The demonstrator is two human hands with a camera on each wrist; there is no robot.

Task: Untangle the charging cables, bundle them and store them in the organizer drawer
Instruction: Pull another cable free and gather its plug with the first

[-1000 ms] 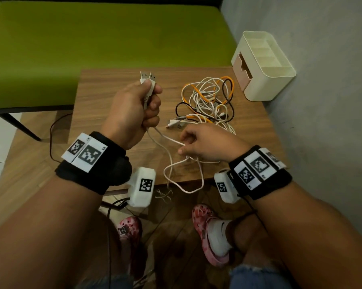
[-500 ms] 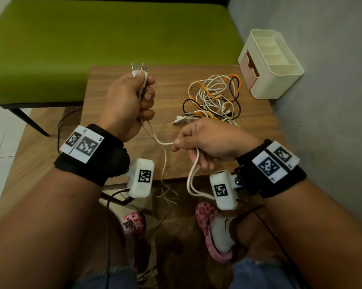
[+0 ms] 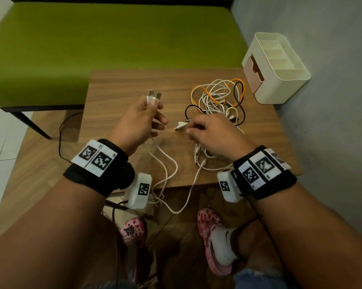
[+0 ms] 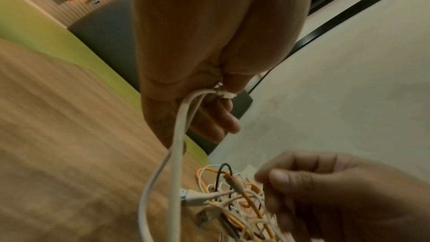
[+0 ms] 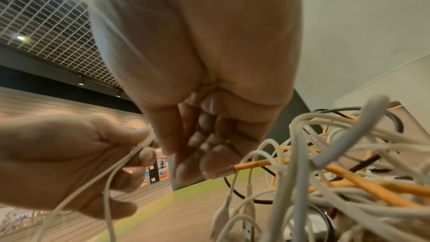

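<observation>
My left hand (image 3: 155,113) is raised over the wooden table (image 3: 123,84) and grips both ends of a white cable (image 3: 171,170), with its two USB plugs (image 3: 154,94) sticking up past the thumb. The cable's loop droops over the table's front edge. A tangle of white, orange and black cables (image 3: 217,101) lies at the table's right. My right hand (image 3: 191,128) hovers at the tangle's near edge with curled fingers. In the right wrist view its fingertips (image 5: 204,165) pinch the plug end of an orange cable (image 5: 256,165). The cream organizer (image 3: 280,88) stands at the far right corner, its pink drawer (image 3: 256,74) facing left.
A green bench (image 3: 113,38) runs behind the table and a grey wall (image 3: 332,101) stands close on the right. A thin black wire (image 3: 60,132) trails over the floor at the left. My feet in pink clogs (image 3: 209,226) are under the table's front edge.
My right hand has let go of the white cable, whose loop now hangs loose, and has moved forward to the tangle. The left hand has kept hold of the two plug ends.
</observation>
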